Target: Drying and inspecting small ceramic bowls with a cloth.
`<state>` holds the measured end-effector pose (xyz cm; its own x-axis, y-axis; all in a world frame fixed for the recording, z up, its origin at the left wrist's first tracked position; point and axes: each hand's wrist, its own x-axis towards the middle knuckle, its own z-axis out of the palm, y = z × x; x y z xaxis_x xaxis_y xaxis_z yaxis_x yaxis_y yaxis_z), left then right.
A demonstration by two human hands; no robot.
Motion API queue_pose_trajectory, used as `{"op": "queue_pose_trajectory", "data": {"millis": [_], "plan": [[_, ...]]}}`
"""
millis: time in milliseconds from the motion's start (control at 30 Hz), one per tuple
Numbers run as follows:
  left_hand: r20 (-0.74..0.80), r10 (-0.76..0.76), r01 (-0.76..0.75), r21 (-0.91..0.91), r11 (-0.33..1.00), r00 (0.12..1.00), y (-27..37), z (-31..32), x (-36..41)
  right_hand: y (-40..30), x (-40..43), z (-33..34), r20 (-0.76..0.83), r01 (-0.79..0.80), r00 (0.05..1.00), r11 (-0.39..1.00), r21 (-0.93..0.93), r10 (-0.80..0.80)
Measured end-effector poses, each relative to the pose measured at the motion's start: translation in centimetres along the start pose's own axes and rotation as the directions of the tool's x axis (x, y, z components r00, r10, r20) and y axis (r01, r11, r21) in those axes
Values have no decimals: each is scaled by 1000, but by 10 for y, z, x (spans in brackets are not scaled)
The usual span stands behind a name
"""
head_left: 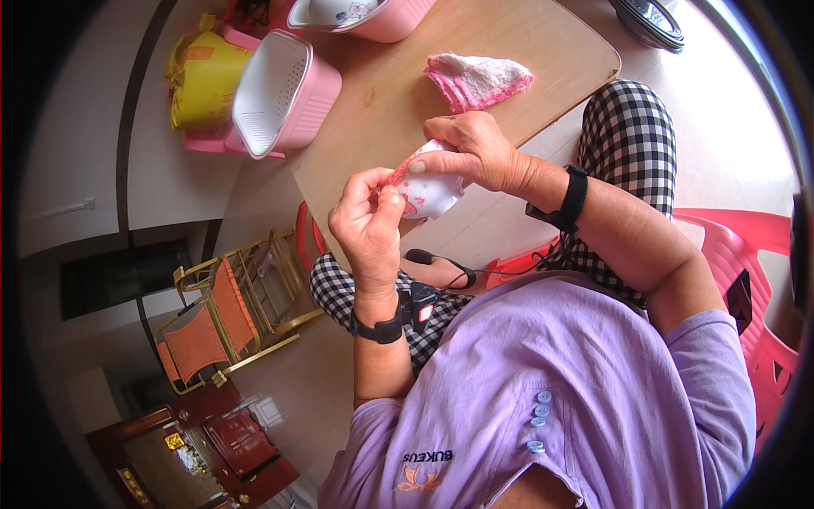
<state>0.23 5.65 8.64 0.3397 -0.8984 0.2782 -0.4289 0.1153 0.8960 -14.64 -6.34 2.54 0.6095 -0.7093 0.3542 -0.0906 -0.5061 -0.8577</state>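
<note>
A white porcelain bowl [427, 191] with a red pattern is held tilted on its side above the near edge of the wooden table [375, 95]. My left hand [369, 219] pinches the bowl's red-patterned rim between thumb and fingers. My right hand [477, 153] grips the far side, its thumb lying along the outer wall and its fingers partly hidden behind the bowl. Beyond my right hand, a white cloth with pink edges [478, 79] lies crumpled on the tabletop.
A pink basin with a white strainer insert [311, 105] stands at the table's left edge. Another pink basin [394, 19] holds a flower-patterned white bowl [340, 9]. Further left is a yellow plastic bag [213, 79]. Red plastic chair [731, 248] behind my right arm; folding chair [222, 312] at left.
</note>
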Motion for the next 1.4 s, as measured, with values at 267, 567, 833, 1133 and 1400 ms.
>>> {"op": "queue_pose_trajectory", "data": {"millis": [267,567,833,1133,1400], "plan": [[1,8,-8,2,1000,1000,1,0,-2,1,-1,2,1,4,1000,999,33,-4],[-25,29,-28,24,999,999,1,-3,-7,-1,-2,0,18,-21,1000,999,38,20],[-17,-36,35,-22,999,999,0,-3,-8,1,-1,3,-9,77,997,996,-53,-77],[26,-21,19,44,999,999,2,-7,-2,-2,1,1,8,45,999,999,-2,-45],[-7,25,-25,67,997,1000,-6,-7,-4,-2,1,1,20,34,999,999,-27,-34]]}}
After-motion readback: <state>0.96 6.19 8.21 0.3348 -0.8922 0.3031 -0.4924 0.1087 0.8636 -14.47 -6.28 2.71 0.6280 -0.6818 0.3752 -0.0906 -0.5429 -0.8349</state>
